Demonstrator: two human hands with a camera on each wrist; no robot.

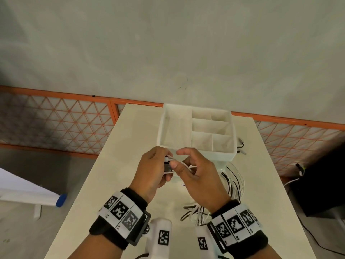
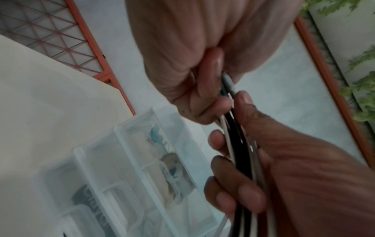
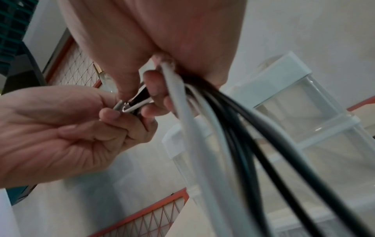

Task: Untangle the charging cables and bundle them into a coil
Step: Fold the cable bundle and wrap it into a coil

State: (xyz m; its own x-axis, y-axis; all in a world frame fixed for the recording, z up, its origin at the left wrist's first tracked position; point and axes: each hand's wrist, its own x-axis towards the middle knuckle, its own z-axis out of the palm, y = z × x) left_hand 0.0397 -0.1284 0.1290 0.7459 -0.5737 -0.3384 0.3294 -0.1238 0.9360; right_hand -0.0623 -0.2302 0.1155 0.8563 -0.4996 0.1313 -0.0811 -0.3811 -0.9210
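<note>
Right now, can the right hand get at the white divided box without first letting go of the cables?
Probably not: the right hand and left hand both hold the cables. The divided box stands just beyond them, nothing between.

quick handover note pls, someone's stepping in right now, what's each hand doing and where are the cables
Left hand: pinches the cable ends, plugs gathered at its fingertips.
Right hand: grips the same black and white cables, which hang down from it.
The slack lies loose and still tangled on the table, right of the hands, before the white divided organizer.
Done: ends gathered.
Left: untangle the slack, wind the coil.
</note>
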